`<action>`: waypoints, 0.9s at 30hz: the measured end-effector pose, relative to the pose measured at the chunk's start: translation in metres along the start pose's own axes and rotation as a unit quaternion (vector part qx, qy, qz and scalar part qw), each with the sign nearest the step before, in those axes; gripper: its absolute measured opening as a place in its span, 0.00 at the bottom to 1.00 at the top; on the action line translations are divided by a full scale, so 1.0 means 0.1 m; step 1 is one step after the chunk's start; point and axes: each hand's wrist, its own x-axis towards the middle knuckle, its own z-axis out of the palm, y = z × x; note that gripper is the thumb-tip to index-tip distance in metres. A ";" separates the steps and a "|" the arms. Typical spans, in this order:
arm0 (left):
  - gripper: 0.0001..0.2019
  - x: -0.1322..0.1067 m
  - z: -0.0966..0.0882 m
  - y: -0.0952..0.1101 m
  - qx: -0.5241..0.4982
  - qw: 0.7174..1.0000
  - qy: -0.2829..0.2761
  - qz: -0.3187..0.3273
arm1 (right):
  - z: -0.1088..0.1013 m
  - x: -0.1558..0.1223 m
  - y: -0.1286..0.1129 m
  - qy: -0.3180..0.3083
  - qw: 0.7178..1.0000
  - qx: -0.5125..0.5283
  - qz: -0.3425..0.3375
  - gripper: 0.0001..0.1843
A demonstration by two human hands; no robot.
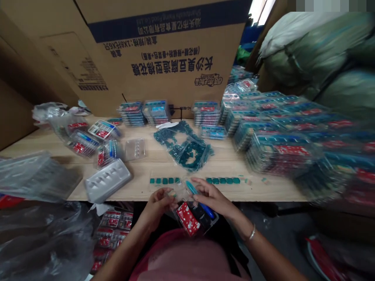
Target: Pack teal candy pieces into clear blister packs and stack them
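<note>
**Item 1: blister pack**. Qty 1 in hand.
- Loc.: just off the near edge of the table, over the lap, between both hands.
- Build: clear plastic shell, red printed card, dark insert, blue stick along the right side.
- Handling (est.): very light. Thin shell, springy, prob. dents or pops open if squeezed mid-face. Glossy, so likely slippery. Best grip is on the stiffer rim or corners, not the bubble.
- Left hand: fingers curled narrow, pinching the pack's upper left corner.
- Right hand: fingers laid flat over the pack's top right, by the blue stick, thumb beneath; holding the pack.

**Other stock on table**
- Teal tiles, left row: 5.
- Teal tiles, right row: 5, plus approx. 2 paler bits further right (blurred, count not firm).
- Bag of teal pieces: 1, open, contents too many to count.
- Stacks of packs against the cardboard box: 3 tall, and 1 low stack in front.
- Large heap of packs, right side: uncounted, dozens.
- Loose packs, left: approx. 4.
- Empty trays: 1 grey, 1 clear.
- Packs on the floor under the table: several.
</note>
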 end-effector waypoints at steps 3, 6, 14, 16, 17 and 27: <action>0.22 0.00 0.02 -0.12 -0.031 0.999 0.030 0.004 | -0.02 -0.04 -0.14 0.154 0.943 -0.264 -0.134 0.20; 0.20 0.02 0.01 -0.18 -0.038 0.998 0.050 -0.014 | 0.02 -0.14 -0.27 0.146 0.887 -0.398 -0.182 0.12; 0.21 -0.27 -0.30 -0.28 -0.064 0.987 0.145 -0.012 | 0.24 -0.29 -0.08 -0.058 0.886 -0.434 -0.153 0.36; 0.19 -0.31 -0.32 -0.34 -0.100 0.982 0.160 -0.013 | 0.23 -0.20 -0.08 -0.078 0.881 -0.436 -0.166 0.30; 0.17 -0.30 -0.31 -0.37 -0.117 0.979 0.166 -0.014 | 0.21 -0.13 -0.08 -0.079 0.877 -0.441 -0.176 0.26; 0.04 -0.05 -0.09 -0.35 -0.128 0.986 0.061 -0.087 | 0.08 0.27 -0.06 -0.030 0.845 -0.482 -0.229 0.19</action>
